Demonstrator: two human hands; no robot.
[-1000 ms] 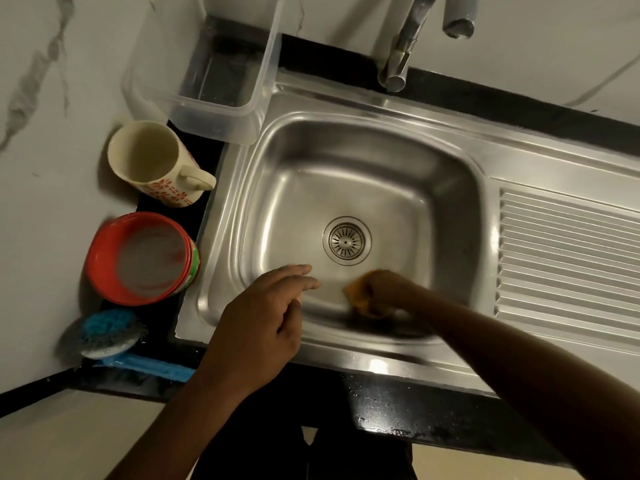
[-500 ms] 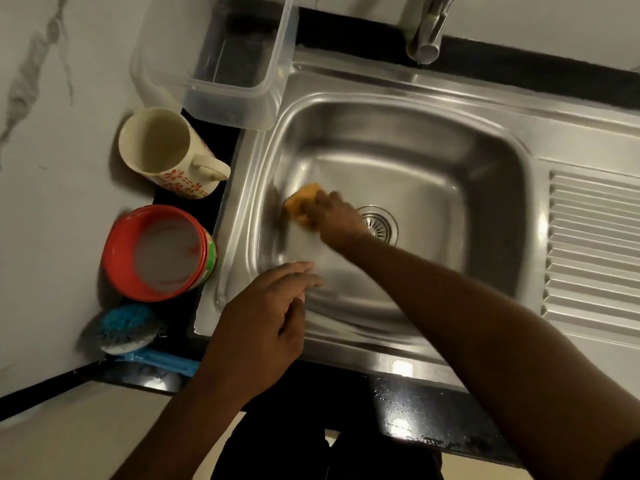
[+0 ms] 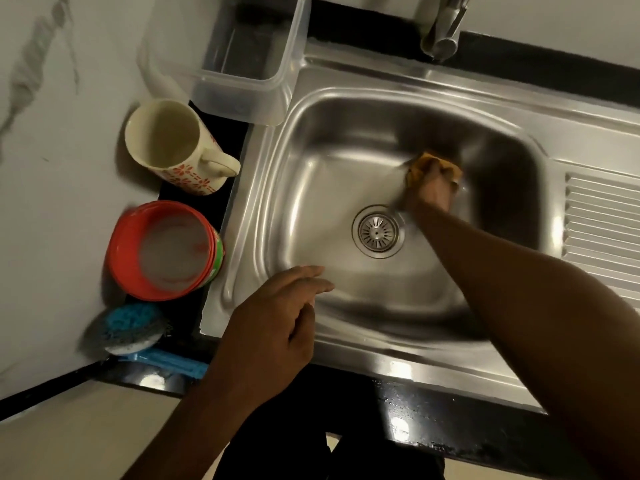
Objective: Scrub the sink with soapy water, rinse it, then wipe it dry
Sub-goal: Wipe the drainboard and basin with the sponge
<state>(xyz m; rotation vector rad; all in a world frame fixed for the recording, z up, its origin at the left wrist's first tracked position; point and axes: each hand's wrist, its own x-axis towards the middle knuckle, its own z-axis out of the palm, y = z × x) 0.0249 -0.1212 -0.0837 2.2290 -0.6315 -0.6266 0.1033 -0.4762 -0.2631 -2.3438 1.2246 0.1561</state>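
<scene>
The steel sink (image 3: 332, 188) fills the middle of the view, with its round drain (image 3: 378, 231) in the basin floor. My right hand (image 3: 431, 190) reaches deep into the basin and grips a yellow-orange sponge (image 3: 420, 164), pressing it against the far right part of the basin, beyond the drain. My left hand (image 3: 277, 323) hovers over the sink's near left rim with fingers relaxed and holding nothing. The tap (image 3: 443, 26) stands at the back edge.
Left of the sink stand a cream mug (image 3: 166, 143), a red bowl of soapy water (image 3: 166, 251) and a blue scrubbing brush (image 3: 135, 327). A clear plastic container (image 3: 242, 64) sits at the back left. The ribbed drainboard (image 3: 602, 230) lies to the right.
My right hand has swept the sponge from the near side of the basin to the left wall, then across to the far right. The left hand stays near the front rim.
</scene>
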